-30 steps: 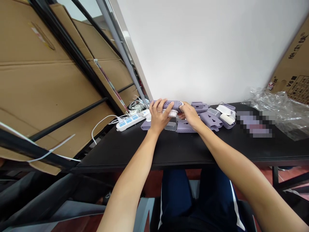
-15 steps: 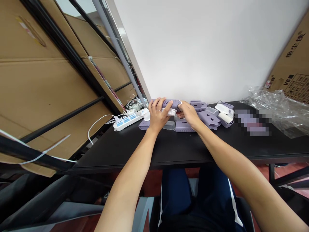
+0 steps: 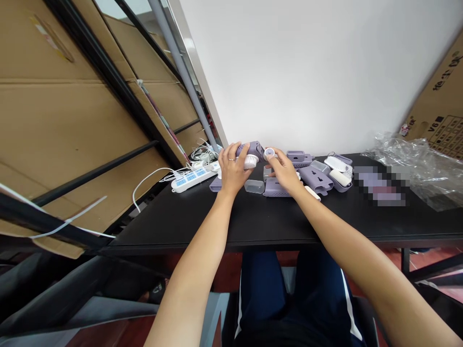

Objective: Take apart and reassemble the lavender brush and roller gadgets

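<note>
The left hand (image 3: pixel 233 168) has its grip closed around a purple case (image 3: pixel 257 149), with the fingers over the top and the thumb along the near side. A white brush (image 3: pixel 250 161) is just below the case, bristles showing; I cannot tell if it is fixed to the case or only pressed by the hand. The right hand (image 3: pixel 284 171) pinches a small white round piece (image 3: pixel 268 153) between thumb and fingers. This piece is just beside the right end of the case, with a narrow gap between them. Both things are in the air above the table (image 3: pixel 267 221).

About the containers: a clear box (image 3: pixel 254 186) lies on the table below the left hand, and nothing can be seen inside it. To its right is a purple slotted box (image 3: pixel 277 188), partly behind the right hand. Farther right, a purple holder (image 3: pixel 316 180) lies in front of another clear box (image 3: pixel 320 167). Next to it, a purple tray (image 3: pixel 346 187) carries a white roller (image 3: pixel 341 177); how deep this sits is not clear.
</note>
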`<state>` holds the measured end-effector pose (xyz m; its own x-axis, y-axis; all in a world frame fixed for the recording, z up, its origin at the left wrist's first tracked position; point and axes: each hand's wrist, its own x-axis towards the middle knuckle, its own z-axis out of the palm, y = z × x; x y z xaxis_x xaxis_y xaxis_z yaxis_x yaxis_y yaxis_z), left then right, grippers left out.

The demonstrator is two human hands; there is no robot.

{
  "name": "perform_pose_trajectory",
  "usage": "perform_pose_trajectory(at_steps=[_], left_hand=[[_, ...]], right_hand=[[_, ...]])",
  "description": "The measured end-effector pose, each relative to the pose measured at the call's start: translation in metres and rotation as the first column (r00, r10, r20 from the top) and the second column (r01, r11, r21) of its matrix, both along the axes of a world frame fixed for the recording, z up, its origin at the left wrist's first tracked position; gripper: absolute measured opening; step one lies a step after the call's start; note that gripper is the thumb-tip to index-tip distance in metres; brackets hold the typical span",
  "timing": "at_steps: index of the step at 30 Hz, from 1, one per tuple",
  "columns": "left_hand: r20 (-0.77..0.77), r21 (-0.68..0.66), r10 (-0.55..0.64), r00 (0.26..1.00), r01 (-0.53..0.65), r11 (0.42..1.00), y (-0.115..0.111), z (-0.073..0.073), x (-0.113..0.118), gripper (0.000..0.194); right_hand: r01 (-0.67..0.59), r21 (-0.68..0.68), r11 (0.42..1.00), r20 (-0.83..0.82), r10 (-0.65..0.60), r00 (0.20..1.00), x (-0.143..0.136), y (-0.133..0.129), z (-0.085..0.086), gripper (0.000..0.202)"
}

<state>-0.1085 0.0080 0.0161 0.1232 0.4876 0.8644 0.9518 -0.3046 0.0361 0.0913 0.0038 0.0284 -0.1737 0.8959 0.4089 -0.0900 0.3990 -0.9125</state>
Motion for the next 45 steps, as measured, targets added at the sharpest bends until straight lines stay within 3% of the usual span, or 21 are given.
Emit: perform_pose_trajectory(at_steps=[4, 8, 10, 12, 15, 18, 21, 24, 31, 36, 41, 45], left_hand=[[0.100, -0.021, 0.036, 0.994, -0.034, 0.999, 0.000, 0.003, -0.003, 0.066], [0.255, -0.004, 0.093, 0.963, -0.095, 0.995, 0.000, 0.008, -0.011, 0.072], [0.301, 0.009, 0.110, 0.947, -0.118, 0.993, 0.000, 0.009, -0.014, 0.075], [0.332, 0.013, 0.117, 0.936, -0.128, 0.992, 0.000, 0.010, -0.016, 0.078], [0.348, 0.011, 0.122, 0.930, -0.135, 0.991, -0.001, 0.010, -0.016, 0.078], [0.328, 0.018, 0.122, 0.937, -0.135, 0.991, -0.001, 0.010, -0.014, 0.075], [0.308, 0.027, 0.111, 0.945, -0.126, 0.992, -0.001, 0.009, -0.012, 0.074], [0.296, 0.031, 0.107, 0.949, -0.121, 0.992, -0.001, 0.008, -0.012, 0.074], [0.287, -0.004, 0.122, 0.950, -0.126, 0.992, 0.000, 0.006, -0.010, 0.074], [0.283, -0.013, 0.115, 0.952, -0.116, 0.993, -0.002, 0.005, -0.008, 0.076], [0.301, 0.009, 0.040, 0.953, -0.045, 0.999, -0.010, 0.012, 0.001, 0.081], [0.377, 0.080, -0.079, 0.923, 0.053, 0.995, -0.021, 0.018, 0.013, 0.103]], right_hand=[[0.137, 0.090, 0.986, 0.071, -0.143, 0.987, 0.003, 0.004, -0.004, 0.052], [0.184, 0.209, 0.961, 0.279, -0.238, 0.930, 0.000, 0.003, -0.005, 0.045], [0.122, 0.274, 0.954, 0.431, -0.236, 0.871, -0.008, -0.002, -0.006, 0.040], [0.018, 0.383, 0.923, 0.595, -0.262, 0.759, -0.019, -0.010, -0.009, 0.036], [-0.174, 0.563, 0.808, 0.746, -0.407, 0.527, -0.033, -0.020, -0.017, 0.037], [-0.321, 0.628, 0.709, 0.774, -0.527, 0.349, -0.042, -0.026, -0.025, 0.037], [-0.377, 0.642, 0.668, 0.766, -0.579, 0.279, -0.044, -0.027, -0.030, 0.033], [-0.360, 0.652, 0.667, 0.757, -0.602, 0.255, -0.043, -0.026, -0.031, 0.032], [-0.262, 0.653, 0.711, 0.756, -0.585, 0.294, -0.041, -0.026, -0.033, 0.039], [-0.092, 0.602, 0.793, 0.738, -0.509, 0.443, -0.025, -0.020, -0.023, 0.041], [0.131, 0.459, 0.878, 0.649, -0.433, 0.625, -0.005, -0.010, -0.011, 0.034], [0.148, 0.388, 0.910, 0.581, -0.366, 0.727, -0.002, -0.010, -0.007, 0.040]])
